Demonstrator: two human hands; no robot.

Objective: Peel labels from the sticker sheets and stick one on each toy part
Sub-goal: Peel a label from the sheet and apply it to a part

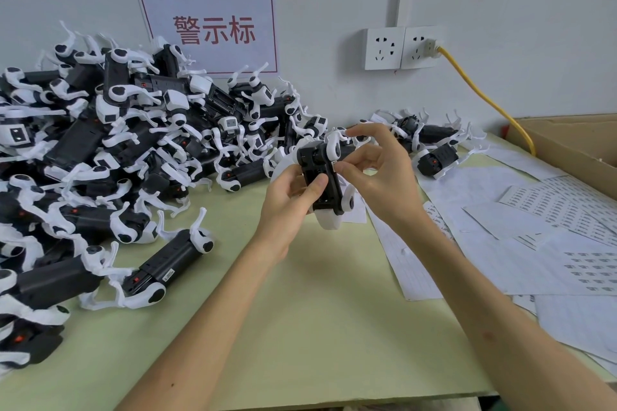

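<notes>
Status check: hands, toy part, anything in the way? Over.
Left hand grips toy part over the table. Right hand pinches its edge; label not visible. Toy pile left, sticker sheets right, nothing blocking.

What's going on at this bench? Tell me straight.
A person holds one black-and-white toy part over the green table: the left hand grips its body, and the right hand pinches at its side. Any label under those fingers is too small to see. A big heap of similar parts lies to the left, a smaller group sits back right, and sticker sheets are spread on the right.
</notes>
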